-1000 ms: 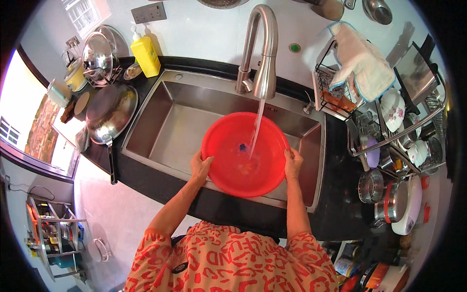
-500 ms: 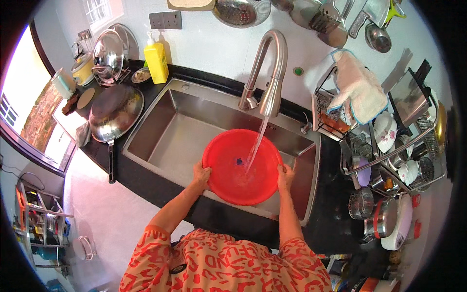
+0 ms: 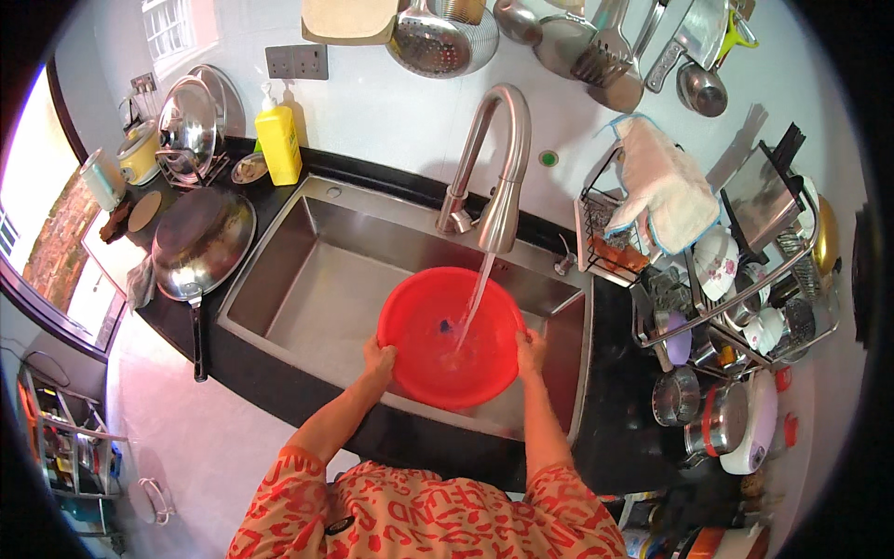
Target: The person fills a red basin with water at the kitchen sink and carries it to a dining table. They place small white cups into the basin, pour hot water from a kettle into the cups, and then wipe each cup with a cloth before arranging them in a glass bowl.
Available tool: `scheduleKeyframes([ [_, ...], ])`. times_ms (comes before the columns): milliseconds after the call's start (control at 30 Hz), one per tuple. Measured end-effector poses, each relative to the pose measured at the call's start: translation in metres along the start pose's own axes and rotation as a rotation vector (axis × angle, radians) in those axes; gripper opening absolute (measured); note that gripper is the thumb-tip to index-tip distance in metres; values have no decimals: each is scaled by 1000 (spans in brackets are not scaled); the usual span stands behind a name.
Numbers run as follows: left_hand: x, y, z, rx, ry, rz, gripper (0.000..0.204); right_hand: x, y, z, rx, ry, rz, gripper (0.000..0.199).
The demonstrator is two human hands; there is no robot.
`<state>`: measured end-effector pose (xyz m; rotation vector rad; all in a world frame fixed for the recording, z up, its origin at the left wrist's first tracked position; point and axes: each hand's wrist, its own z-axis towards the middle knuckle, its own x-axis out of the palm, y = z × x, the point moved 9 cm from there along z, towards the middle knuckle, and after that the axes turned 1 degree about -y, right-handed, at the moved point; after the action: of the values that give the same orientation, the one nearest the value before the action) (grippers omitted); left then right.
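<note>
A round red plastic basin (image 3: 428, 373) is held over the right half of the steel sink (image 3: 321, 279). My left hand (image 3: 374, 358) grips its rim on the left, thumb on the edge, and my right hand (image 3: 532, 352) grips the right side. From the brushed-metal faucet (image 3: 503, 219) a stream of water (image 3: 477, 296) falls into the basin, rippling the shallow water there. A small dark blue spot shows at the basin's middle; I cannot make out what it is. The fingers under the rim are hidden.
An overturned wok (image 3: 203, 244) and a yellow pump bottle (image 3: 278, 144) stand left of the sink. At the right are a dish rack (image 3: 670, 326) with bowls and a cloth mitt (image 3: 661, 186). Steel utensils, including a slotted ladle (image 3: 428, 45), hang on the wall.
The view has shifted, so the whole scene sits slightly lower and further left. Both hands keep their hold on the basin, and the water still runs.
</note>
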<state>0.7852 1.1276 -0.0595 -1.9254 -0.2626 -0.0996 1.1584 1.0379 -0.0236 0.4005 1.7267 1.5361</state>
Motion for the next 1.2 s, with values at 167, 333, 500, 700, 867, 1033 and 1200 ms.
scheduleKeyframes([
  [167, -7, 17, 17, -37, -20, 24, 39, 3, -7, 0, 11, -34, -114, 26],
  [333, -9, -2, -1, -172, 7, 274, 37, 2, 11, -18, -4, -62, -90, 26],
  [500, -20, 22, 14, -65, -85, 193, 30, 0, 13, -22, -23, -107, -61, 26],
  [700, -18, 29, 19, -54, -57, 112, 31, -3, -6, -21, -38, -135, -104, 27],
  [867, -19, 35, 24, -51, -42, 73, 32, 0, -11, -27, 61, -138, -8, 26],
  [1033, -16, 23, 17, -85, -19, 40, 36, 1, -13, -27, 95, -121, 11, 26],
  [1200, -14, 31, 21, -99, 25, 4, 37, 1, -26, -21, 97, -121, 78, 27],
])
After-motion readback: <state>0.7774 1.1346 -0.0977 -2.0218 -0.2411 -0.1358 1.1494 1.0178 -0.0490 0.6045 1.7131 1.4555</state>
